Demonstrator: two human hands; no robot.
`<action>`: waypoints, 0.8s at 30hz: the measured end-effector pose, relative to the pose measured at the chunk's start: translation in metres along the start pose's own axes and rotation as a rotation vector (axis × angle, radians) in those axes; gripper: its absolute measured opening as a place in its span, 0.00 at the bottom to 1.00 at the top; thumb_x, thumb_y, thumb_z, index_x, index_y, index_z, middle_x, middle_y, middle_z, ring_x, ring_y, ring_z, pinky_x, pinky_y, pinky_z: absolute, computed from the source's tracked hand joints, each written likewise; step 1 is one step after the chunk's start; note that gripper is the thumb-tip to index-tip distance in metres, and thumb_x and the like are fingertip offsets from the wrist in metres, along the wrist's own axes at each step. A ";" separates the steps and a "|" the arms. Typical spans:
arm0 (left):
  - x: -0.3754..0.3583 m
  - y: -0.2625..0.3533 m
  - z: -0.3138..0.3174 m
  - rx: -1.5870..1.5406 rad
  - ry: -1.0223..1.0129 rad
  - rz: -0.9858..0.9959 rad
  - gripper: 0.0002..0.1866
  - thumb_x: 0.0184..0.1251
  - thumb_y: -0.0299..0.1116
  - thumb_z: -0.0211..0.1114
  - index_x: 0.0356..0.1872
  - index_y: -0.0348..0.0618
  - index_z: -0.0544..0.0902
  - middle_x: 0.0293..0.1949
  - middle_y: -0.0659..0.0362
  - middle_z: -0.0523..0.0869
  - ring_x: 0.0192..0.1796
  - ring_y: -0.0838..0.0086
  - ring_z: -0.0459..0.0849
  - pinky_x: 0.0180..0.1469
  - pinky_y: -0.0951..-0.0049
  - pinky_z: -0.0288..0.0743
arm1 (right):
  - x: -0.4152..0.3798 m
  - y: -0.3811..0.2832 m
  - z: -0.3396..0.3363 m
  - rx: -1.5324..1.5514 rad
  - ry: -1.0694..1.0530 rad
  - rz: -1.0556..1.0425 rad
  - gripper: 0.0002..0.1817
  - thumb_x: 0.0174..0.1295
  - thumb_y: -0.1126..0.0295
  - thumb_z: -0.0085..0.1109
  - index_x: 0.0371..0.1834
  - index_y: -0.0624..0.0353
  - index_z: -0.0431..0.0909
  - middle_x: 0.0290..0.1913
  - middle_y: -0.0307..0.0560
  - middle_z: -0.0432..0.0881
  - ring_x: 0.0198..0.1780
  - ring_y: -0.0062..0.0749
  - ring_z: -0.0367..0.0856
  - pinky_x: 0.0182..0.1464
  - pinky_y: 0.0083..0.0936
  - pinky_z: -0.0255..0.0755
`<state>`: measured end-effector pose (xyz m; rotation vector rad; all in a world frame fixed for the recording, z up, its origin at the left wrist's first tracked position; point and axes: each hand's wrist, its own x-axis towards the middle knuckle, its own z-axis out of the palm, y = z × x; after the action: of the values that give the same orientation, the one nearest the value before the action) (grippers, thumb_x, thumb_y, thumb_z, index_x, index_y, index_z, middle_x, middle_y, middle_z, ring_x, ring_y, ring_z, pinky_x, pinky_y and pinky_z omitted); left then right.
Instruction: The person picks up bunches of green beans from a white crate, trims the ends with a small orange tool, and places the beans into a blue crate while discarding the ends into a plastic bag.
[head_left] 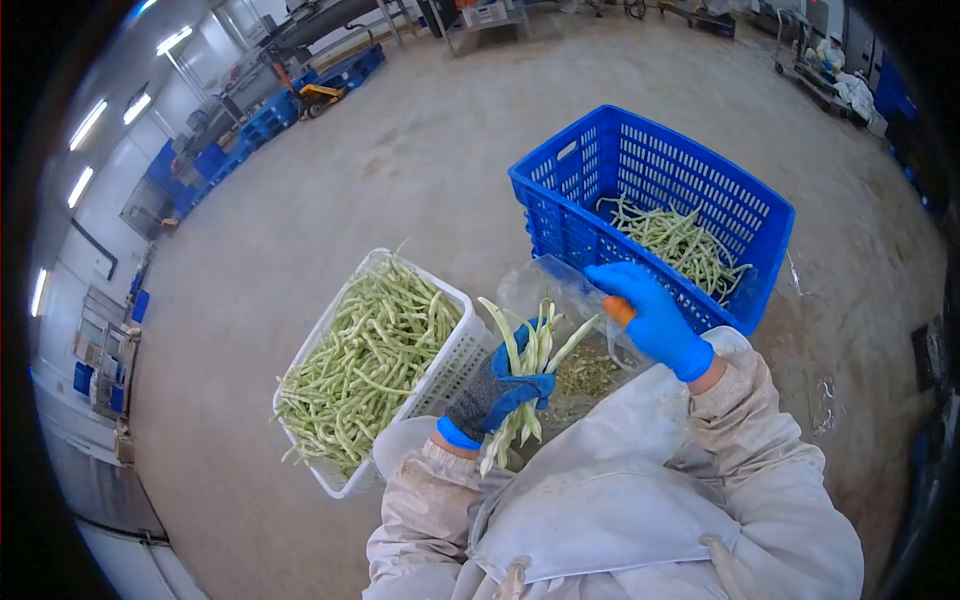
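My left hand (500,388), in a grey and blue glove, is closed round a bunch of green beans (520,425) whose ends stick out above and below the fist. To its right, my right hand (648,315), in a blue glove, is wrapped round an orange handle (619,310); the rest of that tool is hard to make out. A white crate (452,362) heaped with green beans stands at the left of my hands. Beyond my right hand is a blue crate (565,215) with fewer beans inside.
A clear plastic bag (545,285) and small green scraps (588,376) lie between the crates. Blue pallets (265,125) and a yellow pallet jack (318,97) stand far left. Another person (830,52) is by a cart at the far right.
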<state>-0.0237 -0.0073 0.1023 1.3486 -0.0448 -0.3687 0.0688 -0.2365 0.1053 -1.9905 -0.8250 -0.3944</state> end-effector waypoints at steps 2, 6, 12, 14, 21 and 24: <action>0.002 -0.001 0.001 0.014 -0.029 -0.006 0.40 0.52 0.25 0.66 0.68 0.41 0.57 0.39 0.58 0.77 0.31 0.76 0.77 0.31 0.74 0.75 | 0.008 -0.021 0.004 0.223 -0.138 0.066 0.21 0.54 0.81 0.55 0.52 0.55 0.77 0.47 0.51 0.76 0.49 0.43 0.75 0.53 0.33 0.69; 0.001 0.009 0.004 0.156 -0.071 -0.066 0.41 0.53 0.27 0.67 0.69 0.41 0.56 0.38 0.57 0.78 0.31 0.76 0.77 0.31 0.75 0.74 | 0.018 -0.014 0.011 -0.092 -0.371 -0.187 0.23 0.52 0.82 0.52 0.53 0.56 0.75 0.48 0.52 0.75 0.49 0.47 0.73 0.52 0.37 0.68; -0.004 0.006 -0.007 0.325 -0.129 -0.086 0.42 0.53 0.29 0.68 0.69 0.43 0.56 0.47 0.52 0.78 0.43 0.68 0.79 0.45 0.70 0.75 | 0.017 0.005 0.011 0.083 -0.558 -0.111 0.22 0.50 0.81 0.48 0.50 0.56 0.76 0.45 0.52 0.75 0.47 0.49 0.74 0.49 0.38 0.69; -0.003 -0.002 -0.009 0.456 -0.131 -0.041 0.42 0.52 0.29 0.68 0.69 0.42 0.56 0.51 0.50 0.78 0.49 0.65 0.80 0.51 0.68 0.73 | 0.015 0.002 0.007 0.027 -0.601 -0.159 0.21 0.51 0.81 0.47 0.50 0.56 0.76 0.44 0.52 0.75 0.47 0.49 0.74 0.49 0.38 0.69; 0.004 -0.008 -0.009 0.834 -0.148 0.031 0.43 0.48 0.30 0.67 0.69 0.41 0.56 0.60 0.42 0.71 0.62 0.53 0.72 0.61 0.63 0.66 | 0.014 -0.007 0.013 -0.215 -0.815 -0.147 0.16 0.51 0.78 0.51 0.43 0.55 0.78 0.39 0.51 0.76 0.44 0.48 0.76 0.42 0.40 0.72; 0.004 -0.013 -0.010 0.844 -0.112 0.059 0.43 0.49 0.30 0.65 0.68 0.40 0.56 0.60 0.41 0.70 0.61 0.52 0.72 0.61 0.62 0.65 | 0.005 -0.004 0.025 -0.404 -0.751 -0.219 0.13 0.54 0.76 0.53 0.43 0.56 0.78 0.38 0.51 0.77 0.41 0.47 0.76 0.40 0.37 0.72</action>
<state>-0.0204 -0.0013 0.0866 2.1504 -0.3654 -0.3906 0.0684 -0.2118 0.0975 -2.4673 -1.5325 0.1013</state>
